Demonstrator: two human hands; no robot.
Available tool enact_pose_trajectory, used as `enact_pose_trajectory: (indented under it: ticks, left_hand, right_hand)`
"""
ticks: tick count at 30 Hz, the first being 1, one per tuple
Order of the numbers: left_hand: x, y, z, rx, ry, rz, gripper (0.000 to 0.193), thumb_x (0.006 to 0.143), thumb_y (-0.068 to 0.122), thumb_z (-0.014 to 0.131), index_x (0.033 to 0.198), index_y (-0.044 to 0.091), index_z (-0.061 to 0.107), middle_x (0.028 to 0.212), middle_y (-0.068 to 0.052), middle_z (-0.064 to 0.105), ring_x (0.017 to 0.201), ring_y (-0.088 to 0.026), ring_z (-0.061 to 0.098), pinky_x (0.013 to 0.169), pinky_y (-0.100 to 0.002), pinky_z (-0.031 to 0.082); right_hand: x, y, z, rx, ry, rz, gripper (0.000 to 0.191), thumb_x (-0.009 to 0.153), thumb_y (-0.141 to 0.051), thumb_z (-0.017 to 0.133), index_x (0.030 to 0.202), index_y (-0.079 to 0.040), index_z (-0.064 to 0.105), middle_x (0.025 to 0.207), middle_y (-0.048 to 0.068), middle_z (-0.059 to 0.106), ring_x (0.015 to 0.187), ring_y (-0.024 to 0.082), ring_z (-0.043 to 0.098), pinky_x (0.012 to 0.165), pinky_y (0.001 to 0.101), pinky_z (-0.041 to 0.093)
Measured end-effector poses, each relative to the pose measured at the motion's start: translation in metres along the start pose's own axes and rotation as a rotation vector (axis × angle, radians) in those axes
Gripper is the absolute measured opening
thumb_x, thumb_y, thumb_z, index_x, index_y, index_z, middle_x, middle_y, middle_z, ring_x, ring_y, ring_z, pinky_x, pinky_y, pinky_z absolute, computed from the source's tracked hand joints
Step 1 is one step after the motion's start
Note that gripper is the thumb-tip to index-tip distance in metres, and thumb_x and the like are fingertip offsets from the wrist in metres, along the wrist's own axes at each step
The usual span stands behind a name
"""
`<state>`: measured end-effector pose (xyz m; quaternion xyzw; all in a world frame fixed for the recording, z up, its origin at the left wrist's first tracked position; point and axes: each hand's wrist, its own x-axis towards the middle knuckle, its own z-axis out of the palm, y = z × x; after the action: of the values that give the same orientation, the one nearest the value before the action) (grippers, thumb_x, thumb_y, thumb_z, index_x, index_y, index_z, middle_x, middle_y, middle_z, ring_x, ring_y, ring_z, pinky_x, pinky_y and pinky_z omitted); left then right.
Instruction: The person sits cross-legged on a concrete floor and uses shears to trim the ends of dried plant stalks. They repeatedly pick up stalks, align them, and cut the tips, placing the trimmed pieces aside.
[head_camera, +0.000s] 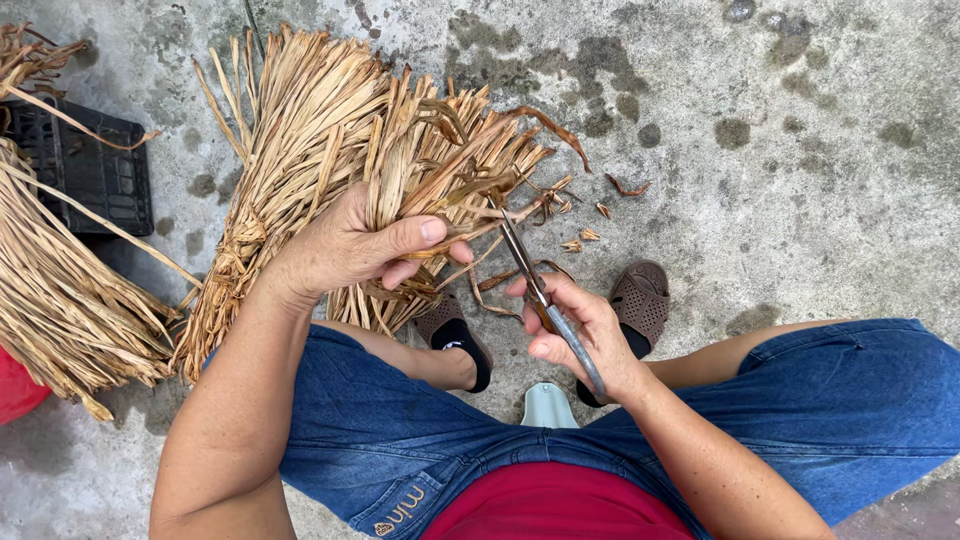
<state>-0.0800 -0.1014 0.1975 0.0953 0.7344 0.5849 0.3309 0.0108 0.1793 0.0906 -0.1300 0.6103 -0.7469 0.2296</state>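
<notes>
Between the knees, a bundle of dried straw strips (330, 150) lies on the concrete floor (800, 150), its ends gripped by the left hand (345, 245)'s curled fingers (425, 232); the right hand (580, 330) clasps scissors (540, 295) just beside them.

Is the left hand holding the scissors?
No, the scissors are in the right hand, while the left hand grips the bundle of dried straw strips.

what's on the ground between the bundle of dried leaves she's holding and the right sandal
In the head view, small cut leaf scraps lie scattered on the concrete floor between the dried leaf bundle and the brown sandal.
</notes>
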Motion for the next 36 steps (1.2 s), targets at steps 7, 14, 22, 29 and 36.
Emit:
enact_pose_trajectory:
  ticks: [7, 14, 22, 29, 36]
  left_hand:
    - [0.004, -0.001, 0.001, 0.008, -0.008, -0.031, 0.038, 0.100, 0.039, 0.060, 0.101, 0.005, 0.078, 0.054, 0.004, 0.053, 0.046, -0.003, 0.046, 0.040, -0.021, 0.035]
    - [0.005, -0.002, 0.005, 0.043, 0.067, -0.117, 0.040, 0.100, 0.039, 0.056, 0.096, 0.004, 0.076, 0.053, 0.001, 0.057, 0.041, -0.004, 0.042, 0.037, -0.023, 0.032]
    - [0.015, -0.010, 0.011, 0.004, 0.093, -0.059, 0.040, 0.102, 0.036, 0.056, 0.094, 0.002, 0.073, 0.056, -0.001, 0.061, 0.040, -0.004, 0.043, 0.037, -0.023, 0.034]
    - [0.020, -0.015, 0.023, -0.025, 0.090, -0.066, 0.035, 0.104, 0.032, 0.052, 0.087, 0.004, 0.065, 0.056, -0.002, 0.062, 0.038, -0.005, 0.044, 0.034, -0.022, 0.035]
    - [0.025, -0.021, 0.027, -0.064, 0.083, -0.028, 0.035, 0.105, 0.032, 0.054, 0.085, 0.005, 0.063, 0.056, -0.001, 0.060, 0.040, -0.005, 0.046, 0.036, -0.023, 0.036]
  right_hand:
    - [0.002, 0.000, -0.002, -0.431, 0.094, -0.200, 0.069, 0.082, -0.049, 0.083, 0.132, -0.006, 0.062, 0.094, 0.002, 0.064, 0.083, 0.010, 0.064, 0.075, 0.0264, 0.055]
    - [0.006, -0.001, -0.005, -0.615, 0.197, -0.298, 0.073, 0.078, -0.049, 0.084, 0.131, -0.005, 0.062, 0.092, 0.007, 0.063, 0.080, 0.017, 0.065, 0.071, 0.0300, 0.053]
    - [0.011, -0.006, -0.002, -0.825, 0.273, -0.350, 0.073, 0.073, -0.049, 0.087, 0.128, -0.007, 0.063, 0.087, 0.005, 0.063, 0.073, 0.016, 0.060, 0.069, 0.0324, 0.051]
    - [0.013, -0.008, -0.001, -0.838, 0.325, -0.321, 0.075, 0.071, -0.048, 0.088, 0.127, -0.006, 0.062, 0.086, 0.005, 0.064, 0.064, 0.015, 0.058, 0.060, 0.0283, 0.051]
    - [0.007, 0.003, 0.001, -0.710, 0.345, -0.315, 0.065, 0.075, -0.037, 0.089, 0.125, -0.004, 0.066, 0.094, 0.006, 0.070, 0.074, 0.009, 0.063, 0.066, 0.0256, 0.054]
